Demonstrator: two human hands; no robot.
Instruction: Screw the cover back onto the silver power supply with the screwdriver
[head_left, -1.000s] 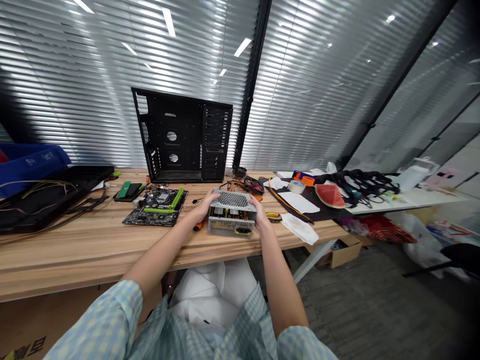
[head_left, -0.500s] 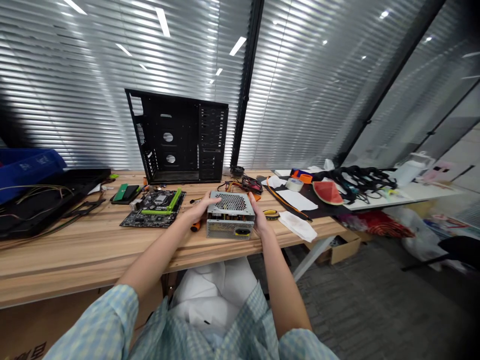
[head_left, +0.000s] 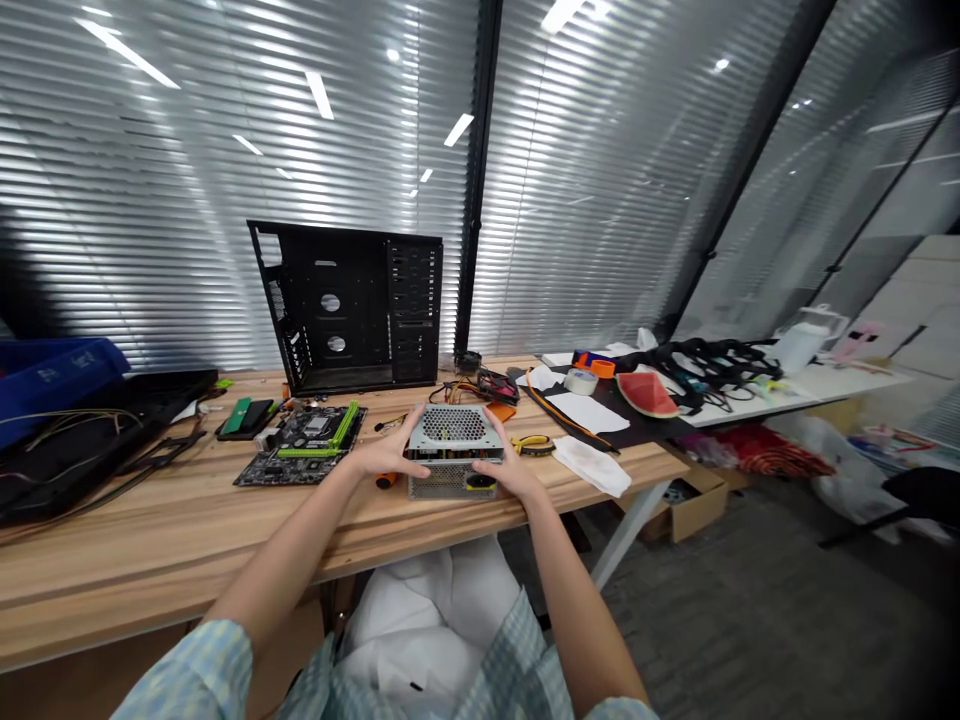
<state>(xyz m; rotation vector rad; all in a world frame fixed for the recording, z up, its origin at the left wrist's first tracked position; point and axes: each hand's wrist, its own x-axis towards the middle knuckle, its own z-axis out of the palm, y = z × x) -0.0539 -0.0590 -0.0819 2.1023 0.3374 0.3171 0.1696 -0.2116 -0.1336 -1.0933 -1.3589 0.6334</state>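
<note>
A grey metal computer power supply (head_left: 453,424) stands at the table's front edge, its perforated grille facing up and its socket side towards me. My left hand (head_left: 390,452) grips its left side, with the thumb on the near face. On the opposite side my right hand (head_left: 512,462) clasps it, thumb near the black socket (head_left: 481,481). Partly behind my left hand lies an orange-handled tool (head_left: 386,481). A motherboard (head_left: 304,446) with green memory slots rests to the left. Just right of the power supply are yellow-and-black handles (head_left: 534,445).
An open black computer case (head_left: 349,310) stands at the back against the blinds. To the left are a blue bin (head_left: 56,385) and a black panel (head_left: 45,465) with loose wires. White paper (head_left: 592,465), a tape roll (head_left: 581,381) and a watermelon-slice-shaped object (head_left: 646,394) lie right.
Both thumbs have shifted from the top of the power supply down onto its near face. The view has tilted slightly upward, so the table sits lower in it.
</note>
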